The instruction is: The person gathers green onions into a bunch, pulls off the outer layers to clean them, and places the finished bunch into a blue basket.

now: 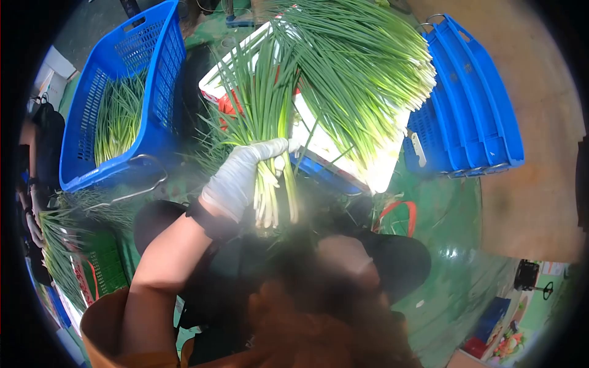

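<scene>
My left hand (248, 165), in a whitish glove, is closed around a bunch of scallions (264, 116). Their green leaves point away from me, and the white root ends hang below the fist towards my lap. Just beyond, a large pile of scallions (368, 67) lies across a white board or box top (300, 132), with the white ends to the right. On my right side a pale, blurred shape (346, 254) shows over my lap, perhaps my right hand or forearm; its fingers cannot be made out.
A blue crate (165, 80) with scallions inside stands at the left. Several blue crates (472, 104) are nested at the right. A metal hook (138, 193) lies near the left crate. A red strap (405, 211) loops up by my right knee. Another person (34, 184) is at the far left.
</scene>
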{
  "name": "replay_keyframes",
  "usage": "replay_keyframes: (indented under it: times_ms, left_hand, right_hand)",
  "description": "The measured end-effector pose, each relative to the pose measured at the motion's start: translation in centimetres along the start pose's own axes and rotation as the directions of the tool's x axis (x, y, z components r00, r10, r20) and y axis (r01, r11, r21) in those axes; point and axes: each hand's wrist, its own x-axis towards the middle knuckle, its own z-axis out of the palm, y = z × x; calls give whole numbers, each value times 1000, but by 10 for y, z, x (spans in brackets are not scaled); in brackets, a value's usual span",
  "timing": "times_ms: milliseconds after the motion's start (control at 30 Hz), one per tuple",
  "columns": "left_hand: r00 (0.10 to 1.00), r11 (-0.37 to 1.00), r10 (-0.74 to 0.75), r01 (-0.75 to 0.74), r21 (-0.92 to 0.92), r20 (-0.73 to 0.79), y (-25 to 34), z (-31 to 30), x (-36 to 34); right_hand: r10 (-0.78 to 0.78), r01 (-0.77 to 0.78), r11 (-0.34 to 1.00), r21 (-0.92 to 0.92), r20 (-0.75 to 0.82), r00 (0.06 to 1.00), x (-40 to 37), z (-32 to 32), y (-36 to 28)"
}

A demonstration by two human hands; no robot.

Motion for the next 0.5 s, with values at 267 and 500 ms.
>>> replay_keyframes:
  times_ms: [267,500]
  left_hand:
    - [988,998,-19,11,54,152,-8,-6,1]
    - [998,994,22,-27,103,53,-18,-6,3]
  right_hand:
    - [174,326,240,914,-371,912,24,-67,-56]
    - [378,214,420,882,-384,842,46,-46,-70]
